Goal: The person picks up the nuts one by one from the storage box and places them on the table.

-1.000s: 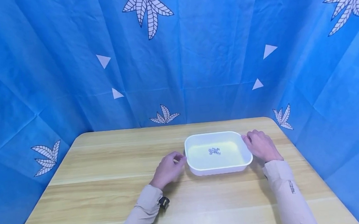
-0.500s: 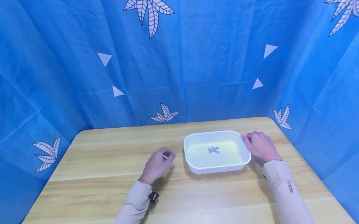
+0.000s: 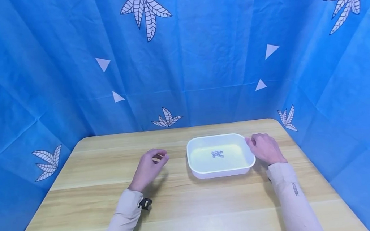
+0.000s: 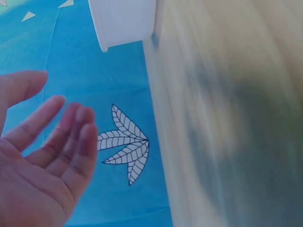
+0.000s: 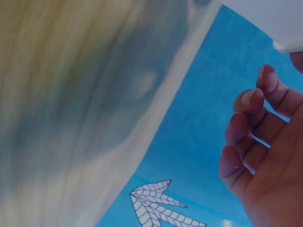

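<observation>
Head view: the white tray (image 3: pixel 220 173) sits flat and upright on the wooden table (image 3: pixel 81 210), right of centre and towards the far edge. Its broad base seems enough to keep it level without a firm hold. A small greyish cluster (image 3: pixel 217 154) shows near the middle of its floor; whether it is loose pieces or a printed mark, I cannot tell. The left hand (image 3: pixel 148 168) hangs well apart from the tray, fingers loosely curved, so it bears no part of its weight. The right hand (image 3: pixel 266 149) is at the tray's right end, thumb at the rim, a place that would suit lightly steadying it.

Left wrist view: a clear gap separates the thumb from the 4 fingers, and nothing lies between them. The tray's wall shows beyond, out of contact.

Right wrist view: the 4 fingers bend softly, spread apart and holding nothing. The thumb, mostly cropped, lies right by the tray's rim; I cannot tell whether it presses. With the fingers away from the wall, this looks more like a resting touch than a grip.
</observation>
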Available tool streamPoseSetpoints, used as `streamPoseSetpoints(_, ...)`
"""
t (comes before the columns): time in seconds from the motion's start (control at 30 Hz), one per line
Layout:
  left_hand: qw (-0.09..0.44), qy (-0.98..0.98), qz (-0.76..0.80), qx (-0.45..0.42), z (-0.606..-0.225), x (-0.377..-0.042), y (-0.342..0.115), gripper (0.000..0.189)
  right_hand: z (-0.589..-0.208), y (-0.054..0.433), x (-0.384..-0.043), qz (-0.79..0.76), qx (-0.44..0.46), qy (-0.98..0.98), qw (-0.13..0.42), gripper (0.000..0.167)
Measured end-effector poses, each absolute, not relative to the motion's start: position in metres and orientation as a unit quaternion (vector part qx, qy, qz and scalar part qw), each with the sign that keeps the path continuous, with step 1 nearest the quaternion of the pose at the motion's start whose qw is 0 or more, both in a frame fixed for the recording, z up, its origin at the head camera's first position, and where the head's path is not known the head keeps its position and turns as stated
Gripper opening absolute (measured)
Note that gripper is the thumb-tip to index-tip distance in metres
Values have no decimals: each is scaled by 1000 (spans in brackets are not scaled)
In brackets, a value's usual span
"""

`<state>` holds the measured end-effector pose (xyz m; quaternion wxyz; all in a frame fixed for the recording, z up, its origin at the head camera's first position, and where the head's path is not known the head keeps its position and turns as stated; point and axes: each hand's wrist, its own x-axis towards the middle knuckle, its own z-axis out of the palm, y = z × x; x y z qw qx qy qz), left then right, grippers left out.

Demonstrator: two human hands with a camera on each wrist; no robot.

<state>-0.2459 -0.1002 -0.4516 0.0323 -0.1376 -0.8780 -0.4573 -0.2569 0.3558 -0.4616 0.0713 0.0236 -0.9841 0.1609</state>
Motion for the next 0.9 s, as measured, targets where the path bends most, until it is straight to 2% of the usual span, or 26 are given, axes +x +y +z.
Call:
streamPoseSetpoints(0.23,52,-861,-462,-207,-434,-254,-95,29,-461,355,-257,164,30,-983,71,51)
streamPoseSetpoints(0.5,28,-859,-451,-241,-415,-267,-71,29,-463,354,-258,175,24,-982,59,55)
streamPoseSetpoints(0.9,8,-863,-418,-285,-415,-279,-27,30,-463,353,-257,180,21,-982,51,55)
